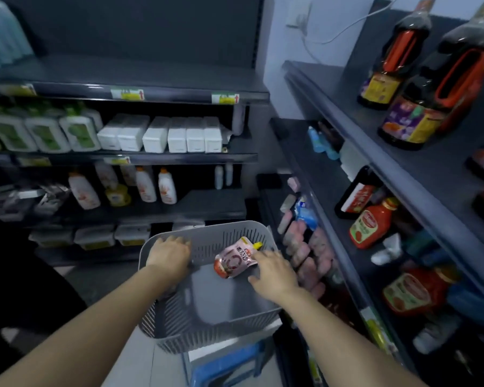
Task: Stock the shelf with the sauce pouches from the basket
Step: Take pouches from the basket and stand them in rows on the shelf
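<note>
A grey slotted basket (207, 308) sits low in the middle on a blue stool. Inside it lies one pink sauce pouch (234, 261) with a yellow cap, leaning against the far wall. My left hand (169, 254) grips the basket's far left rim. My right hand (274, 270) is inside the basket with fingers spread, its fingertips touching the pouch's right edge without closing on it. On the low shelf to the right, a row of similar pink pouches (307, 252) lies stocked.
A blue stool (227, 364) holds the basket. The right shelving carries ketchup bottles (372, 223) and dark soy sauce bottles (427, 88). The left shelving holds white boxes (176, 134) and white bottles (144, 184).
</note>
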Tool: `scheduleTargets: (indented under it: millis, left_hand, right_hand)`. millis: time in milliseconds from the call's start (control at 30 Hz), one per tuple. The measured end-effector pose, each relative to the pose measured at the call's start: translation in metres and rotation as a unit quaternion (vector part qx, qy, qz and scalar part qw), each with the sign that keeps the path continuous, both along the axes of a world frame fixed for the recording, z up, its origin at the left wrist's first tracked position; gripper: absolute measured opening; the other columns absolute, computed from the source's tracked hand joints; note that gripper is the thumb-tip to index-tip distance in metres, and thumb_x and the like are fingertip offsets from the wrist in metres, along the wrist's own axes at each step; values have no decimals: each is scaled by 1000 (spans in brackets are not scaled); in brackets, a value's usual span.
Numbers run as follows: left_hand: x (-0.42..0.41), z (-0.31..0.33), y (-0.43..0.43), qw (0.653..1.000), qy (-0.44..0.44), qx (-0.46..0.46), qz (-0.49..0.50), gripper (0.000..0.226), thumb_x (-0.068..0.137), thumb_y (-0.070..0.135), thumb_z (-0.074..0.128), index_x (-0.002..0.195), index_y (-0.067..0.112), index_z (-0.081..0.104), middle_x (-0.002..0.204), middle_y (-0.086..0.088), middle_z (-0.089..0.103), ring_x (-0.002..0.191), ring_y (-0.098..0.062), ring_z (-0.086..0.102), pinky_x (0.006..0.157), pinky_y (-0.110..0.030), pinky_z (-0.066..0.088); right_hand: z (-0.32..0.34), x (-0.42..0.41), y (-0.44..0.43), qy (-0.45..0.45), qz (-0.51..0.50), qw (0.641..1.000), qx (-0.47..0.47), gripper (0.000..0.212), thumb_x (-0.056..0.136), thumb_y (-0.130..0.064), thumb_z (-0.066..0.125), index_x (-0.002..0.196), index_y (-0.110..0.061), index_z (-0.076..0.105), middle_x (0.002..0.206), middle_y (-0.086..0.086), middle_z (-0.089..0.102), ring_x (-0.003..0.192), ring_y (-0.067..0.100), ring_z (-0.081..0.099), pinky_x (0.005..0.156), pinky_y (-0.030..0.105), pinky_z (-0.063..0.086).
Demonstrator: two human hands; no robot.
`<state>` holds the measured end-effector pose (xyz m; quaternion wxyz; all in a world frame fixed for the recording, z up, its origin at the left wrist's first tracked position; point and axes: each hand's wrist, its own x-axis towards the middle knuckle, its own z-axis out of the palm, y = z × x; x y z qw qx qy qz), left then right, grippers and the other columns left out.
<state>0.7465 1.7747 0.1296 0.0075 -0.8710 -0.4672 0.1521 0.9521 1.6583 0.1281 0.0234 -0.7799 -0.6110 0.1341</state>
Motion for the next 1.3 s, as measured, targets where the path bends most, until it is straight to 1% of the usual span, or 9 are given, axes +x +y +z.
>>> scheduleTargets:
  millis: [267,433,633,733,833,933,1033,1133,1300]
  left_hand:
    - [0,-95,18,988,-3,-76,137,39,95,17,43,133,10,45,138,-11,40,129,-29,37,104,-40,39]
    - [0,-123,24,984,73,-55,155,48,98,21,33,144,8,32,155,-17,17,139,-37,21,109,-48,26]
    - [-3,-127,47,964,-33,-147,218,32,93,18,49,124,10,52,127,-15,41,117,-35,45,88,-45,48]
    - [-9,-127,57,948,-126,-173,236,33,85,18,58,117,13,65,113,-16,62,107,-35,60,86,-39,50]
    - [-17,-125,66,880,-251,-228,332,26,74,11,71,100,10,72,96,-12,71,90,-30,67,78,-36,54]
    - [-24,-130,72,832,-296,-325,339,62,64,19,88,120,13,63,97,-2,67,90,-18,64,82,-26,48]
    - [-21,-140,70,875,-268,-287,284,58,66,10,82,119,13,58,100,-5,68,94,-24,65,79,-27,48]
    - [-18,-151,65,903,-251,-184,297,42,76,10,68,116,12,52,101,-13,69,97,-34,64,77,-37,48]
    - [-16,-165,63,876,-299,-143,351,23,71,6,71,88,9,56,88,-10,55,84,-34,58,71,-34,43]
  right_hand:
    - [-75,20,52,41,5,994,-97,50,86,-39,60,131,-20,49,131,4,54,124,26,47,100,35,40]
    - [-111,24,71,150,-113,972,-144,52,84,-33,64,131,-17,52,135,7,55,122,28,52,96,31,43]
    - [-139,25,90,409,-399,816,-93,42,88,-4,62,128,-2,52,93,5,54,85,22,52,81,36,49]
    - [-153,26,100,505,-479,717,-40,38,86,0,63,122,-3,53,102,12,65,83,21,54,66,30,44]
    - [-160,27,113,557,-509,656,-7,31,88,1,60,119,-4,57,111,11,65,87,20,57,92,46,47]
    - [-167,27,123,568,-539,622,6,31,90,1,58,120,-1,57,125,15,62,121,31,54,108,54,35]
    - [-176,25,131,578,-541,611,15,20,88,2,60,107,-5,62,109,12,67,117,28,56,106,53,41]
    - [-183,19,140,598,-497,629,2,17,87,0,63,83,-16,58,82,-1,63,81,13,61,72,34,50]
    - [-200,5,145,566,-377,733,-22,11,87,-9,68,89,-20,65,83,-10,68,75,3,59,61,20,42]
